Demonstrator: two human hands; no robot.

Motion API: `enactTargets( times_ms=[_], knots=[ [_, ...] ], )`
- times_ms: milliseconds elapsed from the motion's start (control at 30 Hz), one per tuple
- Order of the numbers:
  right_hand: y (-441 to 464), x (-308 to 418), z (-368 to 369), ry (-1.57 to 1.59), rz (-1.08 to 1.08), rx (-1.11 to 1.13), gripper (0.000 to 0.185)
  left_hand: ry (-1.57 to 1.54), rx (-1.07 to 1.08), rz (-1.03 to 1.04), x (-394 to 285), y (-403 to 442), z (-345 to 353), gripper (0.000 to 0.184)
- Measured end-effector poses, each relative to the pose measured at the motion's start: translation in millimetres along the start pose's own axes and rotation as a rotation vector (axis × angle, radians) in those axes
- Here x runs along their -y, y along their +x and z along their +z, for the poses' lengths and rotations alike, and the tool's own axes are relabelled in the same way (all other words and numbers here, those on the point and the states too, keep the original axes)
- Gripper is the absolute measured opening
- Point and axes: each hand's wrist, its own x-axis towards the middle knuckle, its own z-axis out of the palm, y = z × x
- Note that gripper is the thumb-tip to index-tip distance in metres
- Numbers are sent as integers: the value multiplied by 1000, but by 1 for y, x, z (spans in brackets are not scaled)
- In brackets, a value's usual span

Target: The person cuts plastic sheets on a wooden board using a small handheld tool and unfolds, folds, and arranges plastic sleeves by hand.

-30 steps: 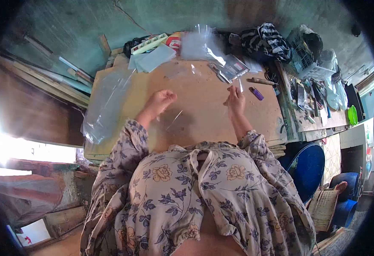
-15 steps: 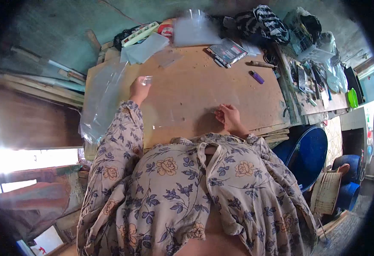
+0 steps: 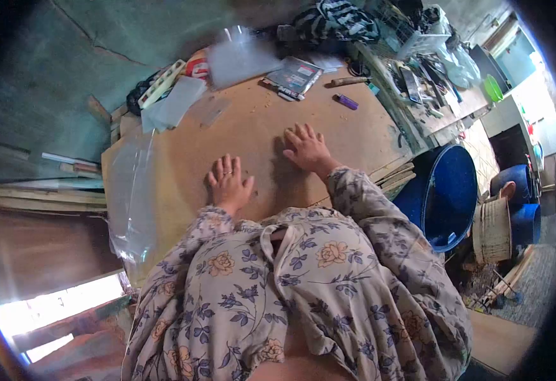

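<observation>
On the wooden board (image 3: 252, 140) my left hand (image 3: 229, 184) rests with its fingers spread, a ring on one finger. My right hand (image 3: 306, 147) also has its fingers apart, over the board farther right. Neither hand shows anything in its grasp. Clear plastic sheeting (image 3: 132, 197) lies along the board's left side. A small clear piece of plastic (image 3: 215, 112) lies beyond my left hand. Past my right hand are a purple lighter (image 3: 346, 101), a wooden-handled tool (image 3: 348, 82) and a dark printed packet (image 3: 294, 77).
Translucent sheets (image 3: 182, 101) and a power strip (image 3: 161, 84) sit at the back left. A stack of clear plastic (image 3: 236, 62) stands at the back. On the right are a tool-covered table (image 3: 446, 130), a crate (image 3: 421, 44) and a blue barrel (image 3: 450, 197).
Both hands have come to the board with fingers spread; earlier they were pinched, with clear film by the left hand. That film no longer shows there. The view has turned, shifting the board left.
</observation>
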Motion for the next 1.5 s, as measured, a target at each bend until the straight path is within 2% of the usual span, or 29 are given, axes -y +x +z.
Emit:
enactTargets(
  times_ms=[67,133,200,300,367,400,433,500,533,600,667,733,800,833,900,967,1033,1100,1167,1267,1367,1433,1500],
  knots=[
    [-10,-1,8,20,-99,65,58,7,0,38,18,-1,-5,62],
    [-25,8,1,8,-90,93,58,13,-14,63,34,0,-11,61],
    [-42,10,-3,0,-91,109,59,42,2,184,45,-8,-16,61],
    [-56,0,-3,26,-126,97,58,43,-6,215,52,-12,-19,61],
    [-56,-12,-2,51,-170,117,57,41,19,186,49,-9,-21,63],
    [-58,-12,-5,84,-197,20,50,35,40,167,50,-14,-26,63],
    [-54,-24,-8,81,-196,28,50,31,65,151,47,-12,-26,64],
    [-31,-47,-14,338,-109,74,41,32,51,112,36,-6,-26,66],
    [-17,-59,-14,340,-126,80,41,9,1,74,23,-3,-28,67],
    [12,-91,-15,510,-31,-267,35,-25,-65,40,-1,-1,-21,67],
    [51,-116,-29,469,-7,-369,34,-43,-26,39,-30,4,-21,67],
    [91,-148,-37,447,-8,-320,39,-69,16,52,-48,12,-19,67],
    [121,-170,-40,381,111,-348,45,-44,16,61,-57,13,-15,68],
    [137,-186,-37,384,105,-344,45,-43,17,53,-56,12,-13,68],
    [164,-208,-34,174,150,-114,53,-51,11,89,-51,11,-15,67],
    [181,-216,-29,87,136,-38,55,-41,25,79,-52,12,-17,67],
    [195,-201,-27,3,117,43,57,-29,45,64,-52,12,-20,68],
    [203,-165,-14,180,-130,104,51,-14,82,69,-51,13,-21,69],
    [201,-126,15,162,-271,44,51,-17,101,58,-52,14,-22,68],
    [182,-77,21,79,-205,-43,46,-13,143,45,-51,16,-21,68],
    [181,-73,54,9,-221,-106,36,-17,167,44,-47,16,-22,69],
    [174,-69,45,29,-244,-19,29,-22,163,52,-46,16,-22,69],
    [168,-73,50,37,-387,-130,23,-38,130,72,-47,17,-24,70]
  ],
)
